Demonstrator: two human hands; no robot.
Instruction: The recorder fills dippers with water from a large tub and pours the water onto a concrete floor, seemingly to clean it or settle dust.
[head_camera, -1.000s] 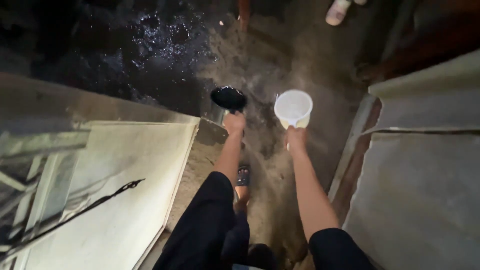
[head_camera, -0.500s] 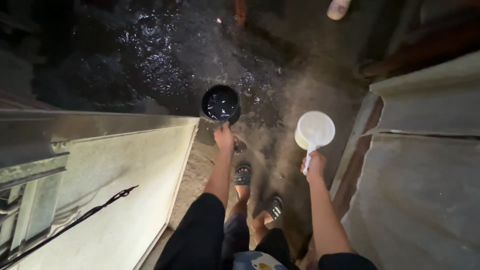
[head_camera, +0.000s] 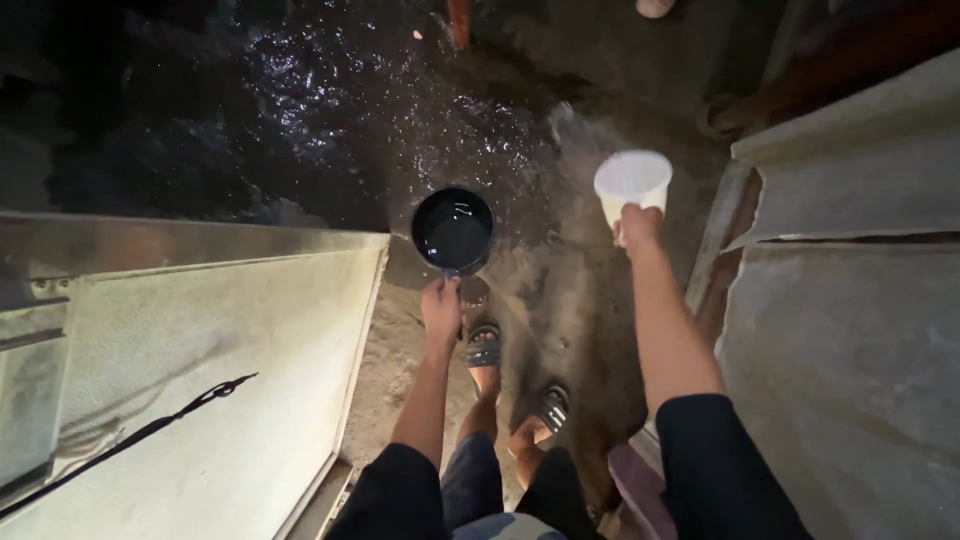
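Observation:
My left hand (head_camera: 441, 303) grips the handle of a round black dipper (head_camera: 452, 229), held level in front of me with its dark inside facing up. My right hand (head_camera: 637, 224) holds a white plastic dipper (head_camera: 632, 180) by its handle, raised further out and tilted away over the ground. Both arms reach forward in short black sleeves. Below them are my two feet in dark sandals (head_camera: 484, 350) on a damp dirt floor.
A pale metal-framed panel (head_camera: 200, 370) with a thin black strap across it stands on the left. A grey concrete slab (head_camera: 850, 340) lies on the right. Wet, glistening dark ground (head_camera: 330, 110) spreads ahead; someone's foot (head_camera: 655, 8) shows at the top edge.
My right hand has swung the white dipper up and forward. The black dipper has dropped slightly and levelled. More wet ground glistens ahead of me.

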